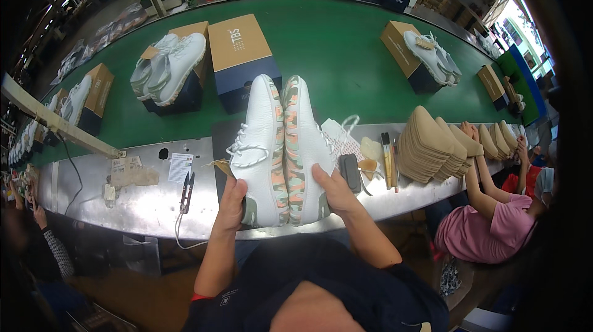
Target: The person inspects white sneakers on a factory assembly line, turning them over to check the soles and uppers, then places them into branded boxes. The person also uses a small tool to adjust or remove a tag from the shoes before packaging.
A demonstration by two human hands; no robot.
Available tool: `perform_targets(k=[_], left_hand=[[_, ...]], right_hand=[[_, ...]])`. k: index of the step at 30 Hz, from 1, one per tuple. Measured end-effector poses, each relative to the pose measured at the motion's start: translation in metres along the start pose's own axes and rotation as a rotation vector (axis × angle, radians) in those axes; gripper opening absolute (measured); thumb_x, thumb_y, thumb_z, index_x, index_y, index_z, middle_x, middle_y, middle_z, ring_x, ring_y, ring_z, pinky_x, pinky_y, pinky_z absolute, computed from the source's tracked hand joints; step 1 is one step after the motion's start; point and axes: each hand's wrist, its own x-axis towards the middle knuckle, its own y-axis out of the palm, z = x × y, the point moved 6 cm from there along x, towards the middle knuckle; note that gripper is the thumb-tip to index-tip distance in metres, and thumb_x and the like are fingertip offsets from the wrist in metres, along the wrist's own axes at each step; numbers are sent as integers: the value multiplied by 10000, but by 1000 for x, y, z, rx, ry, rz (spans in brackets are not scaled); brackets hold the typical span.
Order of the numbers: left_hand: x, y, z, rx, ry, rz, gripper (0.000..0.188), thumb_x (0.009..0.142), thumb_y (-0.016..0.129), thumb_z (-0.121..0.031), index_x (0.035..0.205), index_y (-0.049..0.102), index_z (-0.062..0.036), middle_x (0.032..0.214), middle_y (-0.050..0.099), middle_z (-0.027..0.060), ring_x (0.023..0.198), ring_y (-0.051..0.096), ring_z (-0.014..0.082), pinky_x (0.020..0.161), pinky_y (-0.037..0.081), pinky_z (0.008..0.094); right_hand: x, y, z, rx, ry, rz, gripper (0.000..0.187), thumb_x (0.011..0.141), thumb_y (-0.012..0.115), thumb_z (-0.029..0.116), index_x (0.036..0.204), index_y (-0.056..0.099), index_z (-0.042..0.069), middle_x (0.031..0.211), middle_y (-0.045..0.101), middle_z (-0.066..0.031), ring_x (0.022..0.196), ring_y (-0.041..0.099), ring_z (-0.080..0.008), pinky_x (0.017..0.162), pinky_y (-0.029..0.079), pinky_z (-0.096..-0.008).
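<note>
A pair of white lace-up sneakers is held up over the near edge of the metal bench, toes pointing away from me, soles face to face. The left sneaker [258, 140] has its heel in my left hand [231, 204], fingers mostly hidden beneath. My right hand [336, 191] grips the heel of the right sneaker [307, 128], thumb on its sole edge. Both soles carry a green, orange and pink camouflage pattern, and the heels have olive patches. Just beyond the toes stands a closed tan and navy shoebox [244, 54].
A green conveyor belt [327, 42] bears more shoeboxes topped with sneakers [170, 69]. On the metal bench lie a pointed corded tool [187, 193], a dark oblong case [350, 172], brushes [387, 156] and stacked beige shoe inserts [426, 147]. A co-worker in pink [488, 230] sits at right.
</note>
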Motion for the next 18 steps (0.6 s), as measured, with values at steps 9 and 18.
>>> perform_targets(k=[9, 18], left_hand=[[7, 13, -10, 73, 94, -103, 811, 869, 682, -360, 1473, 297, 18, 1422, 465, 165, 1265, 515, 255, 1047, 437, 372], [7, 10, -6, 99, 89, -140, 783, 857, 710, -333, 1448, 336, 20, 1382, 498, 154, 1233, 536, 236, 1033, 446, 359]], right_hand=[[-5, -2, -10, 88, 45, -48, 589, 1027, 521, 339, 1460, 360, -27, 1406, 498, -120, 1262, 492, -208, 1068, 386, -339], [-5, -2, -7, 74, 42, -31, 589, 1031, 510, 342, 1461, 356, -29, 1407, 497, -120, 1267, 487, -208, 1068, 388, -339]])
